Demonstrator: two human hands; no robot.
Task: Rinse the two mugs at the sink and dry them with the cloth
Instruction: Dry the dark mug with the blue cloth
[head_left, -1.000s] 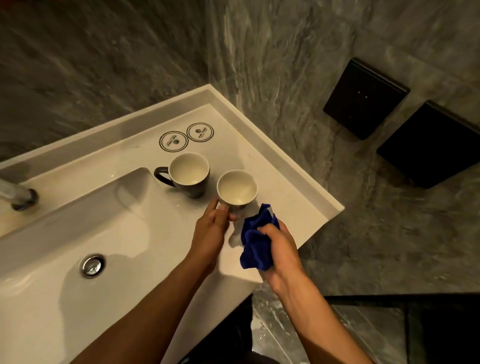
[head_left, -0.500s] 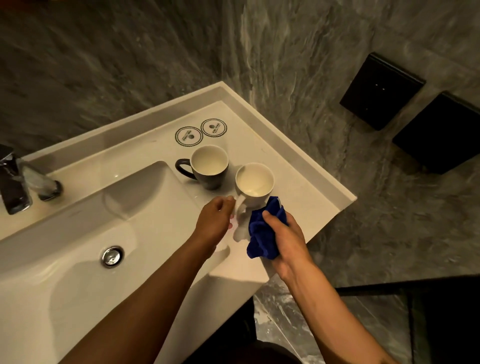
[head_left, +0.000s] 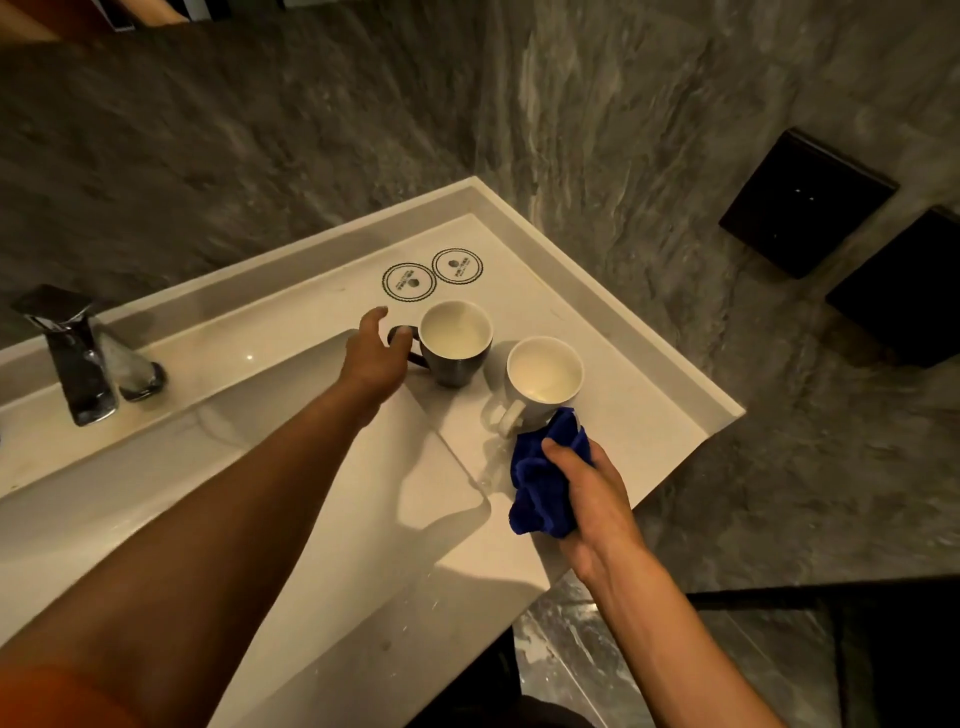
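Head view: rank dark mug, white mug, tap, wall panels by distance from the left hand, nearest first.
From the left hand:
1. dark mug, at the fingertips, handle beside the hand.
2. white mug, further right on the counter, next to the blue cloth.
3. tap, far left behind the basin.
4. black wall panels, far right on the wall.

Two mugs, one dark and one white, one blue cloth, two round coasters, one tap, two hands
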